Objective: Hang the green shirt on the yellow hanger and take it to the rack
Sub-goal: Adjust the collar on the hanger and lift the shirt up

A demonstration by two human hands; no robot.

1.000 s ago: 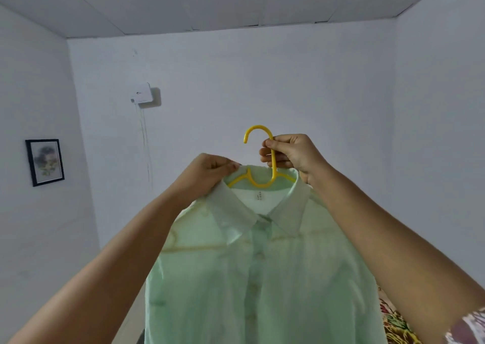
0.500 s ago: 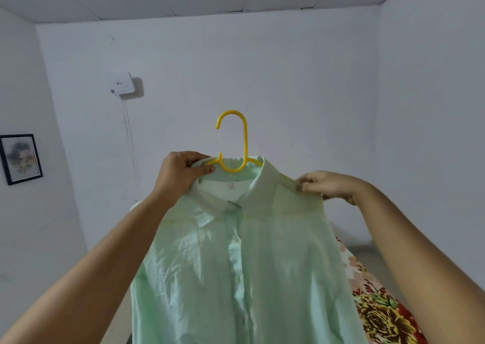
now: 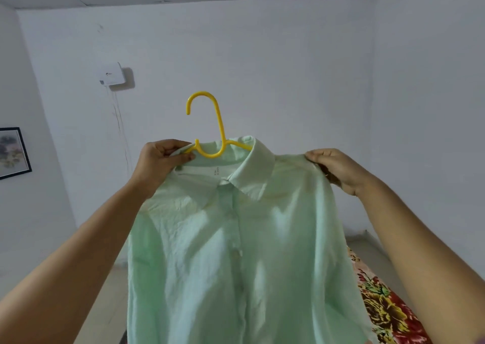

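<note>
A pale green shirt [image 3: 231,251] hangs in front of me, buttoned and held up at chest height. A yellow hanger [image 3: 219,127] sits inside its collar, its hook standing above the neckline. My left hand [image 3: 162,160] grips the left side of the collar together with the hanger's left arm. My right hand [image 3: 338,169] pinches the shirt's right shoulder at the seam. The hanger's arms are hidden under the fabric past the collar. No rack is in view.
White walls close the room ahead and on both sides. A white box [image 3: 112,74] with cables is mounted on the far wall. A framed picture [image 3: 13,152] hangs on the left wall. A floral bedcover [image 3: 388,309] lies at lower right.
My right hand let go of the hanger's neck and moved right to the shirt's shoulder. My left hand took the hanger and collar. The shirt now spreads wider.
</note>
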